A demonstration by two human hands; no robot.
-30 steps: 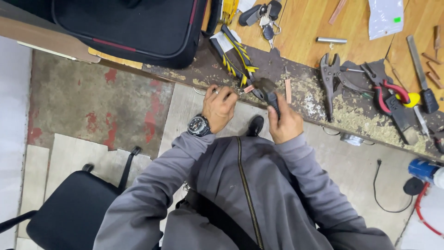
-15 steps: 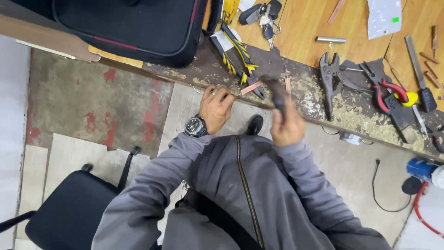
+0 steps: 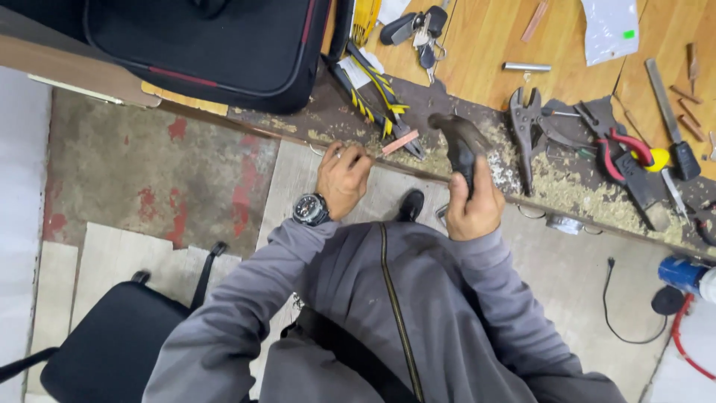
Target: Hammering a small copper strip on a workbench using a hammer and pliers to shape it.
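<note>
Two hands at the bench edge. Our right hand (image 3: 471,203) wraps its fingers tight around the handle of a dark hammer (image 3: 456,134), head raised above the dusty edge. Our left hand (image 3: 343,177), wristwatch (image 3: 309,209) on the wrist, pinches a small copper strip (image 3: 400,142) lying flat on the workbench (image 3: 477,45) edge, fingers pressed together. Yellow-black pliers (image 3: 377,97) lie just beyond the strip; locking pliers (image 3: 523,123) to the right; black bag (image 3: 216,45) upper left.

Hammer (image 3: 456,138) above the bench edge (image 3: 477,186) — pliers (image 3: 524,127) right, bag (image 3: 216,45) left.
</note>
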